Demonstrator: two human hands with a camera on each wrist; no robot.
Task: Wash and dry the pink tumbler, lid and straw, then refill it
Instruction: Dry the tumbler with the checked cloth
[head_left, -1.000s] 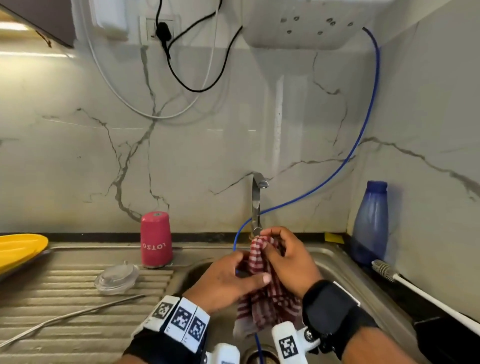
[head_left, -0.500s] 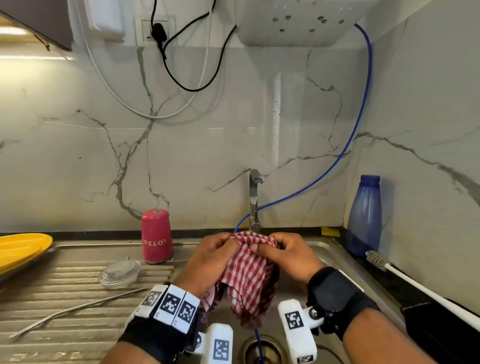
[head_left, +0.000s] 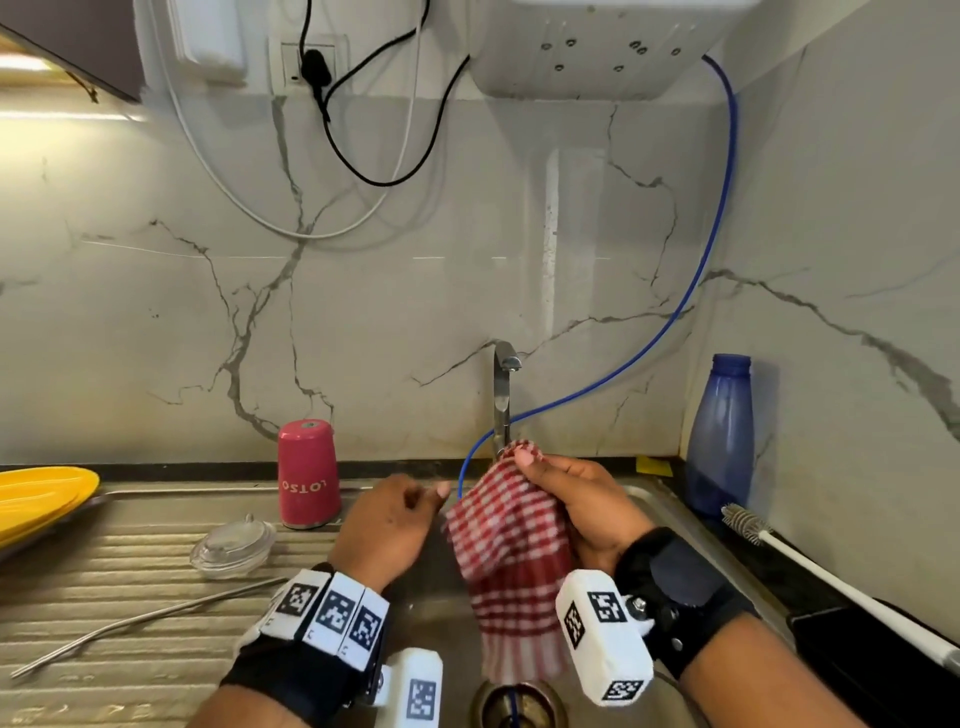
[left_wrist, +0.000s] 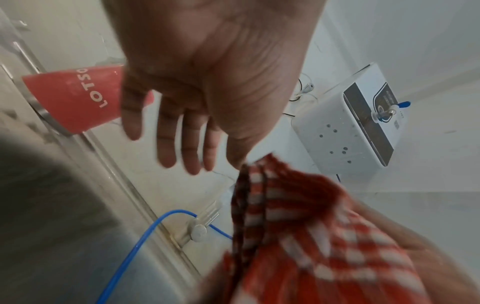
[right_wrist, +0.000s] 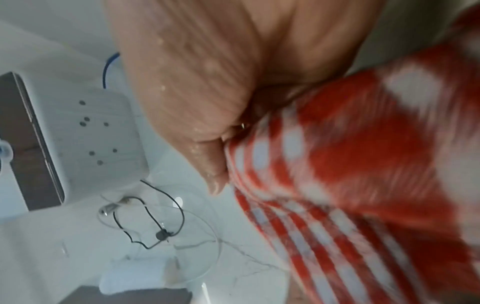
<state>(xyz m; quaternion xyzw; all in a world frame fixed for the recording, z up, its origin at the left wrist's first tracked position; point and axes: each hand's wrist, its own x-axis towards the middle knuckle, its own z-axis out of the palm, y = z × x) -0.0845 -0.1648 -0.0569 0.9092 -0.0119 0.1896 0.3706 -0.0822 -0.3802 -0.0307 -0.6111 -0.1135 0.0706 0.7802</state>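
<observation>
Red-and-white checked cloth (head_left: 506, 540) is now pinched only in my right hand (head_left: 582, 506), thumb and fingers bunched on its top corner, the rest dangling over the sink basin (head_left: 670, 514) at lower centre. Half a second back both hands had it; my left hand (head_left: 387, 525) has let go and sits just beside the cloth with fingers spread and relaxed, holding nothing (the left wrist view shows that plainly).

Past the hands, the pink tumbler (head_left: 309, 473) stands upside down on the ribbed drainboard (head_left: 104, 587), left of centre. The clear lid (head_left: 234, 543) lies in front of it, the metal straw (head_left: 140, 621) flat at lower left.

My read: washing looks done and the freed left hand is probably going for the tumbler to start drying. Refill comes later.
</observation>
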